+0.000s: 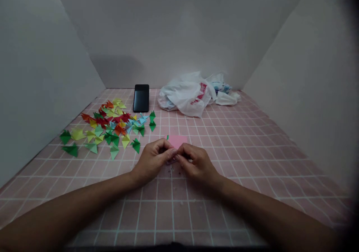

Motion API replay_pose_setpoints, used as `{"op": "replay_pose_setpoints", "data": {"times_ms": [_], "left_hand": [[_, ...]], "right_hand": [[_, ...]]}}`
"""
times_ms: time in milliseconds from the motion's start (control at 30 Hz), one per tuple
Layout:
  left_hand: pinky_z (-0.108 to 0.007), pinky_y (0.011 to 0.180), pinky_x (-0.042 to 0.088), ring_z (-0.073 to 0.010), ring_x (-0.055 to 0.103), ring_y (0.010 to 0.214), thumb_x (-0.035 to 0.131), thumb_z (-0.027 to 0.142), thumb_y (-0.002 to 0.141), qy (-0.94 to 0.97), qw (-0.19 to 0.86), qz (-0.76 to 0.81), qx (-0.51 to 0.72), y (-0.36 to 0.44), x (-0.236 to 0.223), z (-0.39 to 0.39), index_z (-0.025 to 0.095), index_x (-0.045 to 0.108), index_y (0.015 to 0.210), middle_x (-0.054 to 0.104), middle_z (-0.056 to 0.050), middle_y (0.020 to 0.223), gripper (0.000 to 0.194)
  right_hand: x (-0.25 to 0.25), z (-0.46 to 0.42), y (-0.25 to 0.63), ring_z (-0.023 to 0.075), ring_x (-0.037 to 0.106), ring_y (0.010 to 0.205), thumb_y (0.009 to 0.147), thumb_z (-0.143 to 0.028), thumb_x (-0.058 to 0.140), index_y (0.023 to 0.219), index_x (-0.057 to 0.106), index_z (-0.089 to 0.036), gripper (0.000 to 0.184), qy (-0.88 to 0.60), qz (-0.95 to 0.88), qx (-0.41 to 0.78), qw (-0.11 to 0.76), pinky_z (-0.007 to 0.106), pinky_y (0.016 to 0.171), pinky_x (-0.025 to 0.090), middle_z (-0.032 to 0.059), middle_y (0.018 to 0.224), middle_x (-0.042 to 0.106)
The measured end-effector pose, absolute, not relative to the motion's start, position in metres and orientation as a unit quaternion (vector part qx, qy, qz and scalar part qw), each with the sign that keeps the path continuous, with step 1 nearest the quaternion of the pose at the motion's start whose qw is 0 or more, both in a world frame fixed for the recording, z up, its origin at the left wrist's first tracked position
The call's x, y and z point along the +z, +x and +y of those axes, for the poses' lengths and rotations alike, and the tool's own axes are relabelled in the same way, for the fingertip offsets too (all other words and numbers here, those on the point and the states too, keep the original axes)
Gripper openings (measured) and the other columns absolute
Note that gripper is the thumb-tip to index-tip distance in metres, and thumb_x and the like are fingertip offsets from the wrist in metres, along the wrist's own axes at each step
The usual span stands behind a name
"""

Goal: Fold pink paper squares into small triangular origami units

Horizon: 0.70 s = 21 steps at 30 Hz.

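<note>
Holding left hand (151, 158) and right hand (198, 162) together at the near side of the pink paper (179, 140), both narrowed into a pinch with fingertips meeting or nearly so; too hidden between the fingers to tell of anything gripped there. Seen mid-counter (238, 147), just beyond the fingertips, in the case of that paper, with a small green piece (167, 137) at its far left corner. See also, to the left, many colourful folded-paper pieces (112, 138), and farther back a black phone (141, 98) and white plastic bag (183, 93).
</note>
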<state>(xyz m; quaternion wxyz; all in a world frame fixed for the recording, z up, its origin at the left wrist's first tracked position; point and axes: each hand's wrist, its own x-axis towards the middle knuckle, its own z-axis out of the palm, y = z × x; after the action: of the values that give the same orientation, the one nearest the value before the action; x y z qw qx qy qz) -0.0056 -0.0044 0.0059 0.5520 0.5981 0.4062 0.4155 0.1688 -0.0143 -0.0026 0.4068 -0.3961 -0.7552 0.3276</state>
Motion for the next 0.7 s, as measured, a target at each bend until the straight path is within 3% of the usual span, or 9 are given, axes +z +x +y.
{"op": "replay_pose_setpoints", "data": {"times_ms": [333, 533, 700], "left_hand": [[-0.025, 0.056, 0.036, -0.0105, 0.045, 0.058, 0.051, 0.034, 0.096, 0.707, 0.405, 0.397, 0.423, -0.0061, -0.0003, -0.0143, 0.019, 0.049, 0.076, 0.048, 0.004, 0.065, 0.025], [-0.026, 0.056, 0.039, -0.0120, 0.050, 0.056, 0.043, 0.040, 0.100, 0.690, 0.464, 0.398, 0.387, -0.0043, -0.0024, -0.0126, 0.020, 0.051, 0.082, 0.051, 0.004, 0.064, 0.028], [-0.026, 0.059, 0.037, -0.0122, 0.049, 0.056, 0.041, 0.035, 0.100, 0.740, 0.399, 0.390, 0.376, -0.0059, 0.0006, -0.0103, 0.020, 0.049, 0.071, 0.050, 0.003, 0.060, 0.033]], "right_hand": [[0.0012, -0.0245, 0.1620, 0.0103, 0.043, 0.054, 0.089, -0.026, 0.055, 0.066, 0.047, -0.020, 0.025, -0.394, -0.705, 0.416, 0.419, 0.025, 0.053, 0.034, -0.0041, 0.058, 0.048], [0.0003, -0.0201, 0.1674, 0.0111, 0.045, 0.055, 0.090, -0.025, 0.055, 0.070, 0.051, -0.020, 0.021, -0.417, -0.701, 0.380, 0.436, 0.026, 0.054, 0.035, -0.0032, 0.059, 0.051], [-0.0026, -0.0171, 0.1681, 0.0116, 0.047, 0.053, 0.094, -0.033, 0.050, 0.069, 0.049, -0.021, 0.028, -0.410, -0.691, 0.423, 0.418, 0.027, 0.053, 0.037, -0.0028, 0.058, 0.051]]}}
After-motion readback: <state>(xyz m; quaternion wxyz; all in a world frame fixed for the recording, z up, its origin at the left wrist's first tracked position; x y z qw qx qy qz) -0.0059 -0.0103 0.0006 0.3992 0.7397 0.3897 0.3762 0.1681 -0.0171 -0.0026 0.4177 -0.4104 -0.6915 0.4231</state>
